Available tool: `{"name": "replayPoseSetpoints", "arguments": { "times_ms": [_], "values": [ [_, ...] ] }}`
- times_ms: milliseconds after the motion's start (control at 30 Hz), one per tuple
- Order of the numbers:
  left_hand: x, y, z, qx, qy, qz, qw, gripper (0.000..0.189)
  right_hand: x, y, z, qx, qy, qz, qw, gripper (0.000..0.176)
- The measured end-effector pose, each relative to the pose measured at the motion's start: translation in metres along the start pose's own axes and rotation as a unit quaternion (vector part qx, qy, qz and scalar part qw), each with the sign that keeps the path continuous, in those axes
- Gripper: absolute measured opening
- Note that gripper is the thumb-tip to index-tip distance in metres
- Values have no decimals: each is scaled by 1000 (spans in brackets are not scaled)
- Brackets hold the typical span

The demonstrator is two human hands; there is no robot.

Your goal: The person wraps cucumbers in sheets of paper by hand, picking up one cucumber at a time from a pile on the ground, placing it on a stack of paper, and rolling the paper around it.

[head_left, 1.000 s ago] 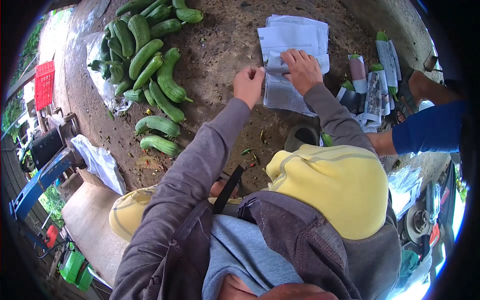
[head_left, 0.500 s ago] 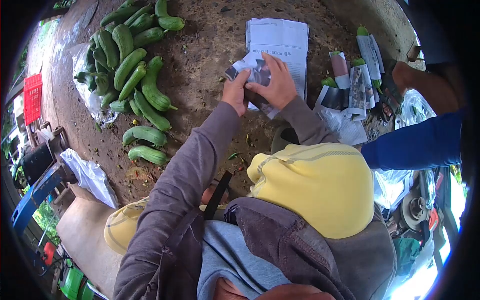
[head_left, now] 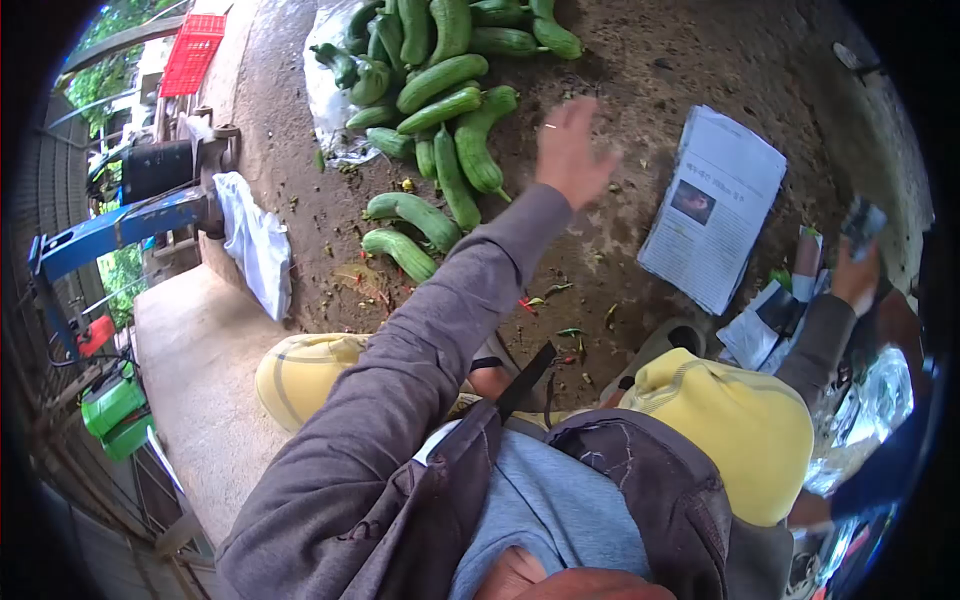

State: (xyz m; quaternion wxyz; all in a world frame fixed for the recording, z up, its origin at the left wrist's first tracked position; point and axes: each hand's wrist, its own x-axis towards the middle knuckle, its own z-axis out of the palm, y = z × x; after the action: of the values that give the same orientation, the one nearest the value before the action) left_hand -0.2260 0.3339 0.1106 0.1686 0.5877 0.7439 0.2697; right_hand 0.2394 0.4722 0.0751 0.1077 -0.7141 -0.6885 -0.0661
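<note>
- Both hands are parting from the newspaper they were working together half a second ago: the left hand [head_left: 570,150] is now swinging out to the far left, and the right hand [head_left: 853,280] is drawing off to the right edge.
- Right hand is closing around a sheet of newspaper [head_left: 865,220] (blurred, dark print showing), lifting it above the fingers.
- Left hand is holding nothing, its fingers loosely spread, a ring [head_left: 549,126] showing on one of them; it is hovering just right of the gourds [head_left: 455,95], apart from them.
- These green gourds are lying in a heap on the dirt ground [head_left: 640,60] at the far left, two of them sitting a little nearer than the rest.
- Between the two hands a stack of newspaper [head_left: 715,205] is lying flat on the dirt, a small photo facing up.
- Near the right hand, more printed sheets [head_left: 765,325] are lying on the ground.
- Farther left, a white plastic bag [head_left: 255,245] is slumping on the ground, with a red crate [head_left: 195,50] well beyond it.
</note>
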Motion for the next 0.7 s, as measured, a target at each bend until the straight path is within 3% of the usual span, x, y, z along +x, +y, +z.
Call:
{"name": "replayPoseSetpoints", "arguments": {
  "times_ms": [67, 167, 200, 267, 300, 400, 500, 600, 700],
  "values": [
    [6, -43, -20, 121, 52, -15, 991, 63, 16, 115, 72, -69, 4, -8, 998, 63],
    [11, -91, -46, 248, 73, -73, 963, 58, -1, 143, 89, -87, -66, 55, 992, 67],
    [13, -97, -55, 279, 62, -94, 954, 55, -4, 142, 87, -89, -90, 84, 988, 68],
    [13, -105, -68, 308, 37, -147, 939, 53, -8, 121, 66, -197, -98, 58, 974, 70],
    [14, -108, -73, 306, 25, -179, 935, 52, -9, 96, 44, -250, -101, 46, 962, 71],
    [2, -116, -74, 348, -28, -257, 901, 56, -13, -1, -31, -273, -55, 130, 951, 71],
    [-7, -110, -70, 406, -50, -259, 875, 65, -15, -32, -50, -194, -14, 53, 979, 62],
    [-6, -108, -67, 432, -57, -241, 867, 67, -18, -42, -19, 36, 23, -132, 990, 49],
    [1, -111, -68, 421, -75, -248, 869, 70, -29, -116, -35, 184, -7, -143, 972, 39]
  ]
}}
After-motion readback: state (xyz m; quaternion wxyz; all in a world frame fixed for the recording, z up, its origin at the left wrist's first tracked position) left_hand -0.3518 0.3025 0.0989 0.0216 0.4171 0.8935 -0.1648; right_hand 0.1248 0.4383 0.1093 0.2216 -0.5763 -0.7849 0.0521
